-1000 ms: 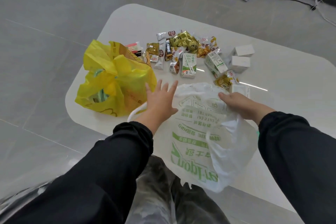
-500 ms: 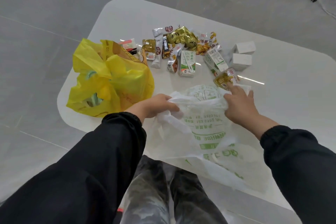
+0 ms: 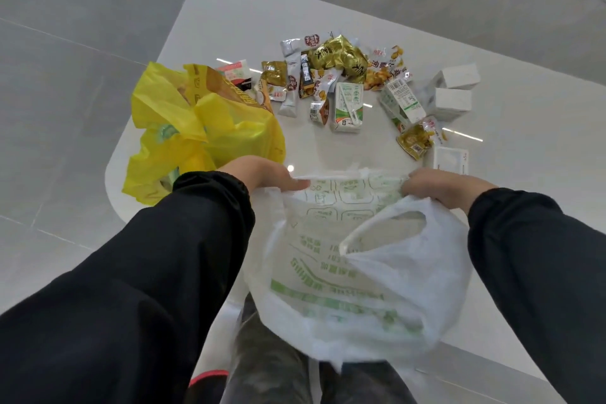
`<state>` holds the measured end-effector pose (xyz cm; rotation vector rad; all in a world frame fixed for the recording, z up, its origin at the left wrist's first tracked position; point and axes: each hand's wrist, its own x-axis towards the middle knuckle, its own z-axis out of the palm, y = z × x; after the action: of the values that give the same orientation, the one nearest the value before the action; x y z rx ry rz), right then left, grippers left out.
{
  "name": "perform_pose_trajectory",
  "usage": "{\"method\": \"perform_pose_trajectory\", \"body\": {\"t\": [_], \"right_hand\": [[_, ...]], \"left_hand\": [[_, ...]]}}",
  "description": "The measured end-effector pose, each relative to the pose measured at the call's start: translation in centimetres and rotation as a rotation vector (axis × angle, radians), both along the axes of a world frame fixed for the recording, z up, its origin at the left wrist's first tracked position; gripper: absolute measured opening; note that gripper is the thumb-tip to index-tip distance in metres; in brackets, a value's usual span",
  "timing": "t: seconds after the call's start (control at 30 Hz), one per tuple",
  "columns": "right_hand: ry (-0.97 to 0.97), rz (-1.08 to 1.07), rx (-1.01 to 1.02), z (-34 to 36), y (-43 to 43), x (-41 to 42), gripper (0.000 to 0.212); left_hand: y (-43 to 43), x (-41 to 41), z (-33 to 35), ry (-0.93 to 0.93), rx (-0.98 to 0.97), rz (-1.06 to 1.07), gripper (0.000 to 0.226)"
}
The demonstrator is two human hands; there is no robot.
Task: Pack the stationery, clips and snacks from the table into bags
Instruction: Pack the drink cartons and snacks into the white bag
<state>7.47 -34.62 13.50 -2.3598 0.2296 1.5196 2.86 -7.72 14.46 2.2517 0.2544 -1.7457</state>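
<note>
At the near edge of the surface (image 3: pixel 524 193), the left hand (image 3: pixel 262 174) and right hand (image 3: pixel 446 187) each pinch the rim of the white bag (image 3: pixel 377 289), stretching its mouth left to right. The snacks (image 3: pixel 337 75) lie in a left-right band on the far side of that mouth. The nearest packet (image 3: pixel 416 141) sits closest to the right hand, so that hand probably reaches first.

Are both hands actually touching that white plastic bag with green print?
Touching. The head view shows the left hand and right hand each gripping the rim of the white plastic bag, at opposite sides.
</note>
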Motion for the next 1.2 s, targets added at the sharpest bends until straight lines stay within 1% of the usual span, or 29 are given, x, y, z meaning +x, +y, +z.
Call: {"method": "perform_pose_trajectory", "body": {"t": [0.07, 0.13, 0.17, 0.2, 0.23, 0.27, 0.3, 0.33, 0.37, 0.43, 0.47, 0.5, 0.6, 0.63, 0.67, 0.7, 0.73, 0.77, 0.8, 0.83, 0.87, 0.9, 0.93, 1.0, 1.03, 1.07, 1.1, 1.13, 1.2], "right_hand": [[-0.208, -0.053, -0.065, -1.8, -0.2, 0.0, 0.045], [-0.379, 0.024, -0.068, -2.4, 0.3, -0.2, 0.061], [-0.477, 0.095, -0.044, -1.9, 0.7, -0.4, 0.063], [-0.629, 0.196, 0.006, -1.4, 1.3, -0.7, 0.060], [-0.793, 0.323, 0.084, -1.0, 2.0, -1.1, 0.051], [-0.896, 0.450, 0.190, -0.5, 2.7, -1.7, 0.040], [-0.894, 0.594, 0.288, -0.2, 3.3, -2.6, 0.030], [-0.812, 0.747, 0.346, -0.2, 3.7, -3.5, 0.024], [-0.679, 0.915, 0.320, -0.3, 4.0, -4.4, 0.025], [-0.460, 1.199, 0.084, -1.0, 3.9, -5.2, 0.041], [-0.408, 1.268, -0.042, -1.3, 3.6, -5.1, 0.048], [-0.392, 1.282, -0.137, -1.5, 3.3, -4.9, 0.050], [-0.424, 1.226, -0.296, -1.3, 2.0, -3.8, 0.034], [-0.430, 1.173, -0.333, -1.1, 1.2, -3.4, 0.024], [-0.459, 1.084, -0.356, -1.1, 0.2, -2.8, 0.019], [-0.513, 0.961, -0.331, -1.0, -0.7, -2.2, 0.016], [-0.561, 0.847, -0.289, -1.1, -1.4, -1.7, 0.025], [-0.642, 0.803, -0.210, -1.5, -1.9, -1.5, 0.033], [-0.775, 0.856, -0.106, -1.7, -2.0, -1.6, 0.035], [-0.932, 0.974, 0.006, -2.0, -1.7, -2.1, 0.030], [-1.038, 1.112, 0.117, -2.4, -1.2, -2.9, 0.021], [-1.056, 1.213, 0.224, -3.0, -0.4, -3.6, 0.011], [-0.998, 1.256, 0.228, -3.6, 0.5, -3.8, 0.030], [-0.797, 1.219, 0.067, -4.9, 1.7, -3.2, 0.083], [-0.691, 1.155, -0.013, -5.5, 2.2, -2.8, 0.097], [-0.608, 1.093, -0.061, -6.0, 2.8, -2.4, 0.104], [-0.557, 1.034, -0.072, -6.8, 3.3, -2.0, 0.103], [-0.523, 0.983, -0.069, -7.5, 3.9, -1.7, 0.094], [-0.519, 0.880, -0.046, -8.7, 4.8, -1.2, 0.064]], "left_hand": [[-0.4, -0.3, -0.6, -0.050, 0.047, 0.053, 0.076], [-0.9, -0.4, -1.3, -0.084, 0.070, 0.119, 0.070], [-1.2, -0.3, -1.5, -0.081, 0.076, 0.145, 0.068], [-1.4, -0.3, -1.7, -0.074, 0.079, 0.164, 0.066], [-1.6, -0.2, -1.9, -0.068, 0.081, 0.171, 0.064], [-1.7, -0.2, -2.2, -0.069, 0.087, 0.172, 0.063], [-1.7, -0.1, -2.5, -0.072, 0.097, 0.175, 0.063], [-1.8, 0.0, -2.7, -0.074, 0.108, 0.173, 0.064], [-1.9, 0.0, -2.8, -0.076, 0.120, 0.164, 0.064], [-2.1, 0.0, -2.9, -0.085, 0.139, 0.140, 0.062], [-2.2, 0.1, -3.0, -0.091, 0.147, 0.129, 0.059], [-2.3, 0.1, -2.9, -0.095, 0.153, 0.106, 0.055], [-2.2, 0.0, -2.8, -0.111, 0.195, 0.023, 0.048], [-1.9, -0.1, -3.0, -0.121, 0.183, 0.006, 0.047], [-1.7, -0.1, -3.3, -0.131, 0.149, 0.000, 0.048], [-1.5, -0.1, -3.5, -0.131, 0.118, 0.002, 0.051], [-1.4, -0.1, -3.5, -0.111, 0.108, -0.003, 0.056], [-1.3, 0.0, -3.4, -0.075, 0.113, -0.011, 0.061], [-1.4, 0.2, -3.2, -0.037, 0.115, -0.015, 0.066], [-1.5, 0.4, -3.0, -0.006, 0.107, -0.020, 0.068], [-1.6, 0.6, -2.9, 0.011, 0.095, -0.024, 0.070], [-1.7, 0.9, -3.0, 0.019, 0.082, -0.029, 0.073], [-1.6, 1.1, -3.2, 0.032, 0.070, -0.039, 0.077], [-1.3, 1.6, -3.9, 0.065, 0.054, -0.042, 0.086], [-1.0, 1.8, -4.3, 0.077, 0.045, -0.035, 0.089], [-0.8, 2.0, -4.7, 0.061, 0.036, -0.034, 0.089], [-0.6, 2.2, -5.1, 0.004, 0.034, -0.063, 0.087], [-0.5, 2.4, -5.3, -0.110, 0.056, -0.130, 0.080], [-0.8, 2.6, -5.3, -0.515, 0.159, -0.336, 0.057]]}}
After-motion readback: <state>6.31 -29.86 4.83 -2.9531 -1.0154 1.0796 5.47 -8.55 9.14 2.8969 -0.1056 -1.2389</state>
